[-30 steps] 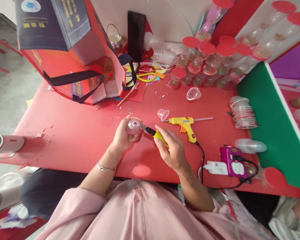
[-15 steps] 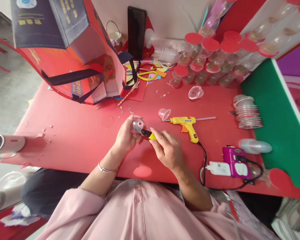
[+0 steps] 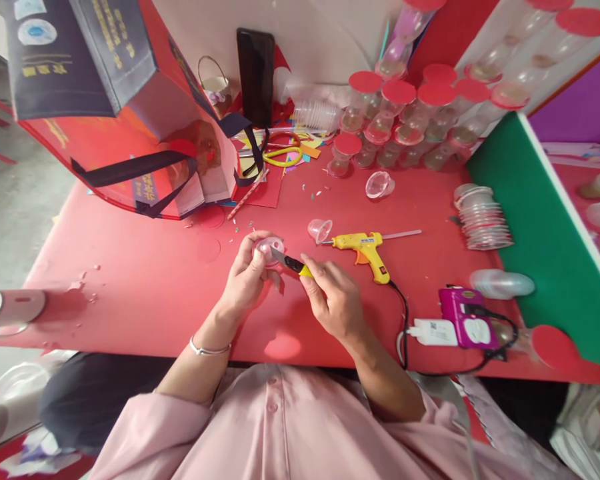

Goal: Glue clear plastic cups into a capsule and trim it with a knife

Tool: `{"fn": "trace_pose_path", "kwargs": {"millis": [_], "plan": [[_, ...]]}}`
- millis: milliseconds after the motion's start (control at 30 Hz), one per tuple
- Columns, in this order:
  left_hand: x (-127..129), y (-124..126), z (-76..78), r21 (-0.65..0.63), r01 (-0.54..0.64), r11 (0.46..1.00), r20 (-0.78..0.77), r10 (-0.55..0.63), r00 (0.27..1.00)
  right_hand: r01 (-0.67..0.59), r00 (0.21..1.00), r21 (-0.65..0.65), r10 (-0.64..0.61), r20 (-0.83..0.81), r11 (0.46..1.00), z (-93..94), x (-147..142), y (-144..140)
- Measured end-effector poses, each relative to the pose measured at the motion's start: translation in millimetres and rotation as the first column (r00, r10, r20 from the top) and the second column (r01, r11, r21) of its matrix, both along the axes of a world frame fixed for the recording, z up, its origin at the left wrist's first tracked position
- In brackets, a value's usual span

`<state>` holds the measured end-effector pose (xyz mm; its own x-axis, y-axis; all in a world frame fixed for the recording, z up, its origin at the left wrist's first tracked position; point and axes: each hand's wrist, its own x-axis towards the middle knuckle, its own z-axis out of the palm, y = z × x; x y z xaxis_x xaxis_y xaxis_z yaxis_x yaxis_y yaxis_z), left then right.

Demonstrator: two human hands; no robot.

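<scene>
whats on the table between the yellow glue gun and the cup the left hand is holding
In the head view, a small clear cup lies on its side between the glue gun and the held cup, just off the gun's nozzle. The rest is bare red table.

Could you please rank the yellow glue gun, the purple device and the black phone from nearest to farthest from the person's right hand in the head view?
From the right hand:
1. Yellow glue gun, just beyond it.
2. Purple device, at its right.
3. Black phone, propped at the table's far edge.
</scene>
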<state>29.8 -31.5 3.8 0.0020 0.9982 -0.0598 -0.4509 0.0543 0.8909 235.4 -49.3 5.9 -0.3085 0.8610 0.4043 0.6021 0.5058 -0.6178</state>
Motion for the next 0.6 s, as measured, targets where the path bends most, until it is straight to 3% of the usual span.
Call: {"fn": "trace_pose_path", "kwargs": {"millis": [233,600], "plan": [[-7,4,-12.3,0.154,-0.002,0.988,-0.084,0.015,0.996,-0.004,1.0,-0.006,0.004,0.013,1.0,1.9,1,-1],[-11,-1,-16.4,0.157,-0.047,0.987,-0.247,0.085,0.965,-0.022,1.0,0.003,0.022,-0.001,1.0,2.2,1,-2]]}}
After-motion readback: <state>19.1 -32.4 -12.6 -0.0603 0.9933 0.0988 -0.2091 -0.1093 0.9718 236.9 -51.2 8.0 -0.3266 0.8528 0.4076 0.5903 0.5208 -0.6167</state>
